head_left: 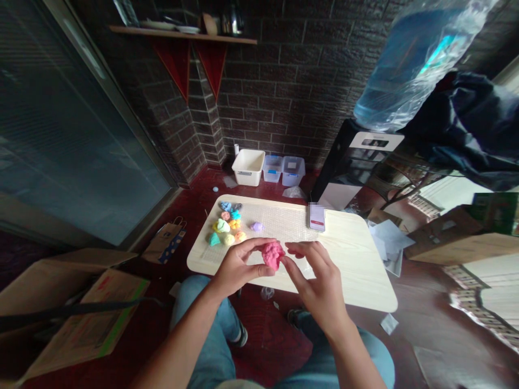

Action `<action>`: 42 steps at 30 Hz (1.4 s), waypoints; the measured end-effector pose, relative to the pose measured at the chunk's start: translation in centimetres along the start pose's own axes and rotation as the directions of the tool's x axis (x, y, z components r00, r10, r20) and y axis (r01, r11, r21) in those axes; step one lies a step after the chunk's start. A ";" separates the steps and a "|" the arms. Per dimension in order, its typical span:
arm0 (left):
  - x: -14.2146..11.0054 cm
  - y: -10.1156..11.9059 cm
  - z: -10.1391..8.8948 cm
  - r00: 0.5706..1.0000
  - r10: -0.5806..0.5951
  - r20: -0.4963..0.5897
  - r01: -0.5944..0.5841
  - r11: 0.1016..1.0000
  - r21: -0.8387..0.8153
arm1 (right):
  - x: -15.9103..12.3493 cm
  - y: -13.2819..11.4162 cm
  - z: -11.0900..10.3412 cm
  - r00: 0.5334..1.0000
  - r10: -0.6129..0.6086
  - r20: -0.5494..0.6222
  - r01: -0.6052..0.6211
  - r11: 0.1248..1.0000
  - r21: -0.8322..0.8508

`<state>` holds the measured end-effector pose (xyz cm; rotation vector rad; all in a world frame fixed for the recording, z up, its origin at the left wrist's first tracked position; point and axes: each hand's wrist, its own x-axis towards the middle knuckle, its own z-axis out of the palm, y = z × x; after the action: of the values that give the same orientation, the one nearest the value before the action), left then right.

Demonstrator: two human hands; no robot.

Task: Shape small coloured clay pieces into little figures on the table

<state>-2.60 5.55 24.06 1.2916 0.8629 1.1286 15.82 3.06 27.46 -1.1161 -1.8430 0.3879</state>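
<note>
A crumpled pink lump of modelling clay (272, 255) is held up over the near edge of the low table. My left hand (243, 262) is closed on it from the left, with fingers above and thumb below. On the other side is my right hand (318, 275), its thumb tip at the lump's right edge. A gap shows between that thumb and its curved fingers. Something reddish shows under those fingertips; I cannot make out what. Several coloured clay lumps (221, 226) are clustered on the table's left part, and a lilac lump (257, 226) lies apart from them.
The pale table (357, 259) carries a clear textured sheet (275, 216) and a phone (317, 217). Behind stand a white bin (248, 167) and two clear bins (292, 172). A water dispenser (344, 162) is at back right. Cardboard boxes (89, 319) flank both sides.
</note>
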 end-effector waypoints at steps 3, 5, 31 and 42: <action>0.0 0.2 -0.1 1.000 -0.004 0.017 0.002 0.997 0.073 | 0.1 -0.2 -0.5 0.997 -0.055 0.044 0.057 0.998 -0.035; 0.0 0.4 -0.2 0.999 -0.008 0.045 0.003 0.996 0.094 | 0.1 -0.3 -0.7 0.993 -0.090 0.074 0.095 0.993 -0.071; 0.3 1.6 -0.1 0.986 -0.004 0.164 -0.038 0.967 0.251 | 0.3 -0.2 -1.4 0.968 -0.178 0.176 0.196 0.976 -0.093; 0.2 2.1 0.0 0.972 -0.046 0.230 -0.009 0.973 0.231 | 0.4 0.1 -0.8 0.968 -0.171 0.181 0.176 0.984 -0.008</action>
<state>-2.87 5.65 26.15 1.5698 0.8440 0.8569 16.46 3.32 28.04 -0.9512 -2.0917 0.3757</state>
